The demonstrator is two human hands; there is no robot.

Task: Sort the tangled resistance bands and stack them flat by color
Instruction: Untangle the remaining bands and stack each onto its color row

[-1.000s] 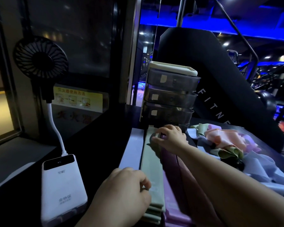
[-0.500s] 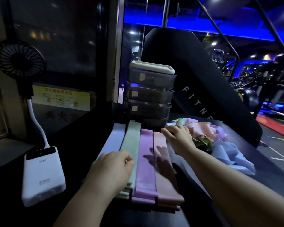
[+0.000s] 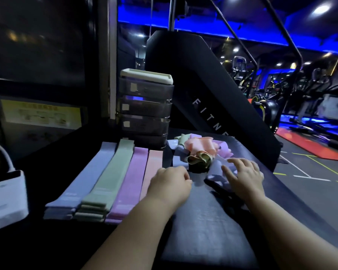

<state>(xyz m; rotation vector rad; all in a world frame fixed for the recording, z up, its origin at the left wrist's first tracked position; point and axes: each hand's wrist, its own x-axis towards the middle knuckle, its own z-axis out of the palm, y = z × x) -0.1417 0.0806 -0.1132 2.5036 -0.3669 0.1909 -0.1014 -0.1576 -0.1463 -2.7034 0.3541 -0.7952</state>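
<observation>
Dimly, over the black gym table [image 3: 203, 227], right grip [image 3: 244, 176] rests released, left grip [image 3: 170, 184] unclear.

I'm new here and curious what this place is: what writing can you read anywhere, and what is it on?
"FITNE": white letters down the black slanted panel; the rest is hidden.
Yellow sign: blurred, unreadable.
Drawer labels: nothing legible.
White power bank and stacked bands: print too blurred.
</observation>
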